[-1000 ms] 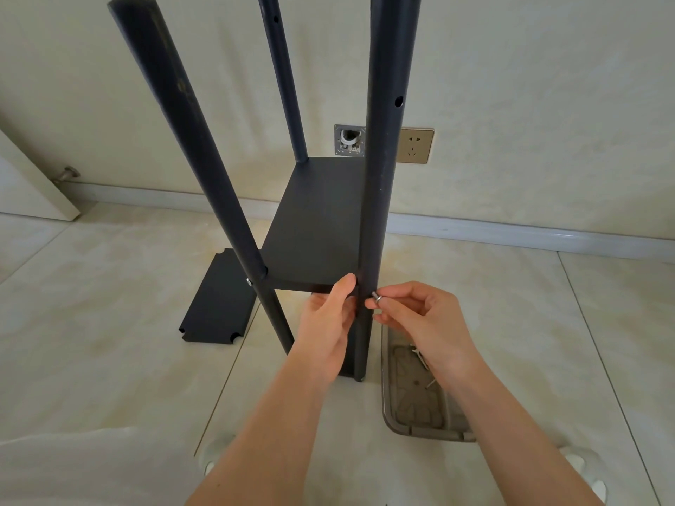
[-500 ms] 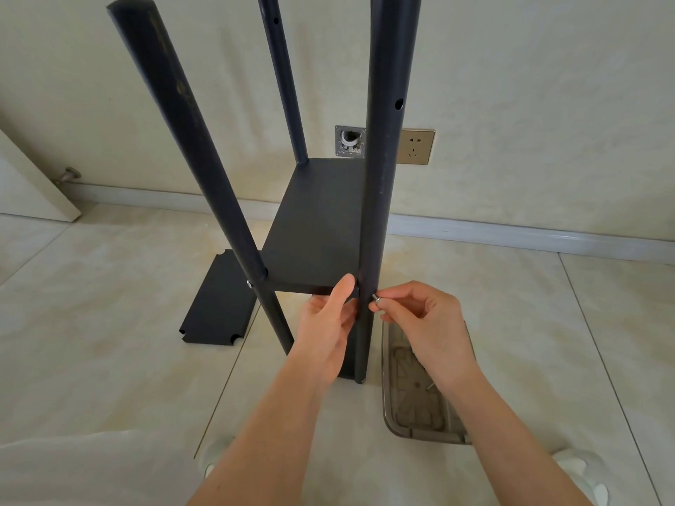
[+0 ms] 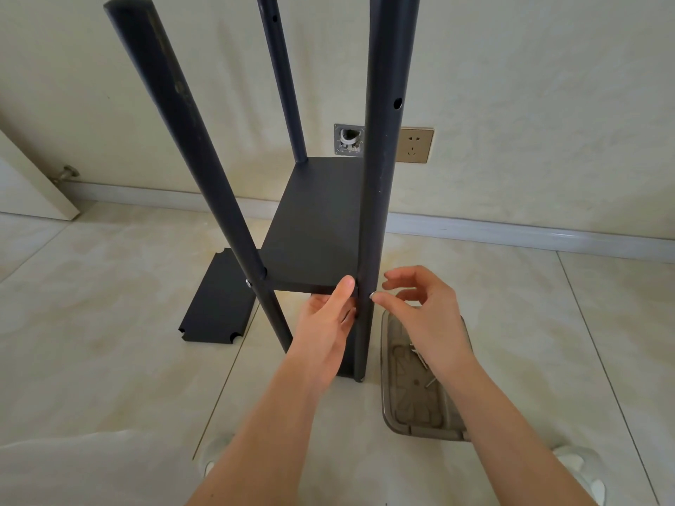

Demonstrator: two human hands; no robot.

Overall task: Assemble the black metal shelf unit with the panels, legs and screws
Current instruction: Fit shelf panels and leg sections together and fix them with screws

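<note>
Since a second ago the right hand (image 3: 420, 315) has brought its screw (image 3: 373, 295) in against the near leg (image 3: 376, 199); fingers above have fanned open, thumb and forefinger still pinching the head. Left hand (image 3: 328, 315) unchanged: thumb on the shelf panel (image 3: 314, 228) front edge, fingers curled beneath, gripping panel to leg. My reading: it holds the panel hole in line with the leg hole so the screw can start by hand.

Clear tray (image 3: 420, 414) on the floor just right of the leg foot, spare screws inside, within easy reach.

Shelf unit stands upright on the tiled floor before the person. Matt black tubes; three legs visible. Left leg (image 3: 190, 140) already screwed, bright head showing at the joint. Far leg (image 3: 285, 85) meets the panel's back corner. Open screw holes higher up.

Spare panel (image 3: 215, 301) lies flat on the floor, left, corners notched for the legs.
</note>
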